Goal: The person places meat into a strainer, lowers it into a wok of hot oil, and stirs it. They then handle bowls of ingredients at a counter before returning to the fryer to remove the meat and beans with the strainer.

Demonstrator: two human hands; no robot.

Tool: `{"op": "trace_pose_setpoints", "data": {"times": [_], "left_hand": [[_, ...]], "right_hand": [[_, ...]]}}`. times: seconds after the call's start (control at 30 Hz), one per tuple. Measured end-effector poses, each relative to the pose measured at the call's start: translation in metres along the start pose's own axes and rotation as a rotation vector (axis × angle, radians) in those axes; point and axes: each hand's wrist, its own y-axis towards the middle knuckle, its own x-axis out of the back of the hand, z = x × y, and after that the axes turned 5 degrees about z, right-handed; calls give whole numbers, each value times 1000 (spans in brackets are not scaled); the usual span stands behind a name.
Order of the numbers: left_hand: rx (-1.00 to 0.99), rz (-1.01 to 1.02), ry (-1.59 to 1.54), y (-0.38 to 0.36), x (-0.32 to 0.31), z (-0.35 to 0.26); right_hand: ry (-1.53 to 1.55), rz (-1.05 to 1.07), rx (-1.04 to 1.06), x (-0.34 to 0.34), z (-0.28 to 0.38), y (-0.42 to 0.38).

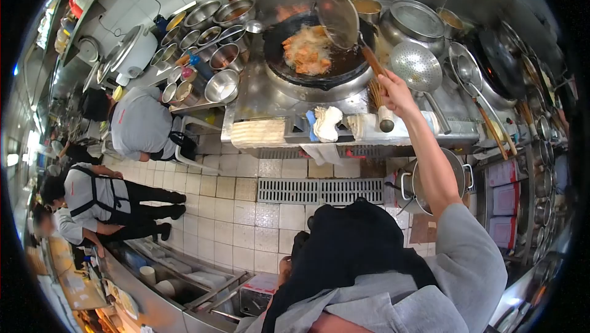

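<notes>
My right hand (395, 92) is closed round the wooden handle of a round wire-mesh skimmer (338, 19). The skimmer's mesh is tilted up at the right rim of a black wok (275, 65). In the wok, orange-brown pieces of food (307, 50) lie in bubbling oil, just left of the mesh. Below my right hand, a bristle brush (376, 96) lies near the stove's front edge. My left hand (284, 268) hangs low by my side, mostly hidden by my dark apron, and its fingers do not show clearly.
Several metal bowls (222, 86) crowd the counter left of the wok. To its right are a lidded pot (416, 19), a perforated ladle (416, 65) and another wok (491, 62). Folded cloths (258, 131) line the stove's front. Several people (95, 194) are at the left. A large pot (452, 164) stands below.
</notes>
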Motion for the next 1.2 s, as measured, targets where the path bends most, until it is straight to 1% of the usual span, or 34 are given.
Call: {"op": "trace_pose_setpoints", "data": {"times": [0.03,0.1,0.13,0.2,0.3,0.37,0.4,0.5,0.6,0.7,0.73,0.77,0.8,0.87,0.9,1.0,1.07,1.1,1.2], "left_hand": [[9,-26,-6,-7,4,-14],[31,-80,-18,-40,19,-65],[38,-70,-57,-48,21,-71],[51,-44,-130,-56,23,-77],[63,-47,29,-40,9,-33],[49,-39,68,-30,-1,-5],[42,-36,75,-27,-3,3],[18,-28,76,-19,-6,18],[-33,-19,97,-5,-15,39],[-106,-32,127,12,-17,54],[-12,-14,30,6,-10,37],[84,-4,-69,-1,-2,18],[180,-3,-164,-14,11,-15],[154,-13,-56,-38,24,-71],[140,-18,-3,-45,28,-87],[162,16,-108,-56,34,-106],[118,-8,-81,-49,30,-97],[96,-21,-68,-38,24,-76],[-9,29,-64,16,-5,19]], "right_hand": [[-19,-37,5,3,-3,14],[-56,-109,13,8,-13,42],[-58,-81,13,8,-16,51],[120,-21,-106,4,-19,65],[352,52,-286,-3,-30,74],[471,99,-400,-3,-40,76],[501,180,-458,3,-46,77],[517,263,-469,11,-47,63],[517,272,-515,20,-32,42],[436,266,-498,27,-13,13],[406,248,-524,39,-18,13],[368,213,-494,37,-15,5],[329,177,-464,34,-6,-8],[265,131,-420,33,6,-28],[238,138,-393,36,8,-34],[142,145,-314,41,16,-48],[61,124,-264,35,24,-59],[14,100,-244,32,24,-61],[-106,37,-175,28,19,-68]]}}
